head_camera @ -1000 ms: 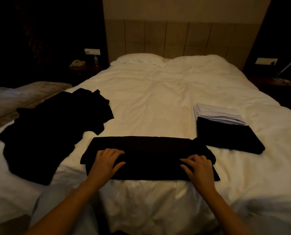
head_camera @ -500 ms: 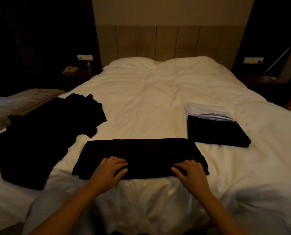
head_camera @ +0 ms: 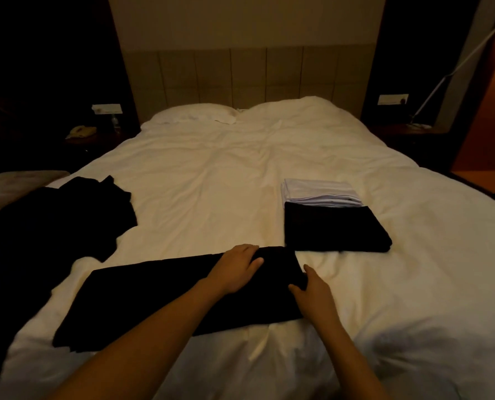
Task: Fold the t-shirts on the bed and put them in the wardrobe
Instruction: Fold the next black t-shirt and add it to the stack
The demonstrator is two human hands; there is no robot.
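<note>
A black t-shirt point(head_camera: 154, 298), folded into a long strip, lies across the near part of the white bed point(head_camera: 211, 183). My left hand point(head_camera: 234, 269) rests on the strip's right end, fingers curled over its far corner. My right hand point(head_camera: 312, 287) holds the near right corner, thumb on top and fingers at the edge. A folded black t-shirt point(head_camera: 335, 229) lies just beyond to the right, with a folded white t-shirt point(head_camera: 321, 192) behind it. Unfolded black garments point(head_camera: 38, 226) are heaped at the left.
A pillow point(head_camera: 194, 114) lies at the padded headboard. A dark nightstand with a telephone point(head_camera: 80, 131) stands at the back left, and a floor lamp point(head_camera: 457, 62) leans at the back right. An upholstered bench point(head_camera: 15, 183) sits beside the bed's left edge.
Both hands left the strip's near edge and went to its right end; my left hand crossed over from the left half. The view swung, so the strip now lies slanted.
</note>
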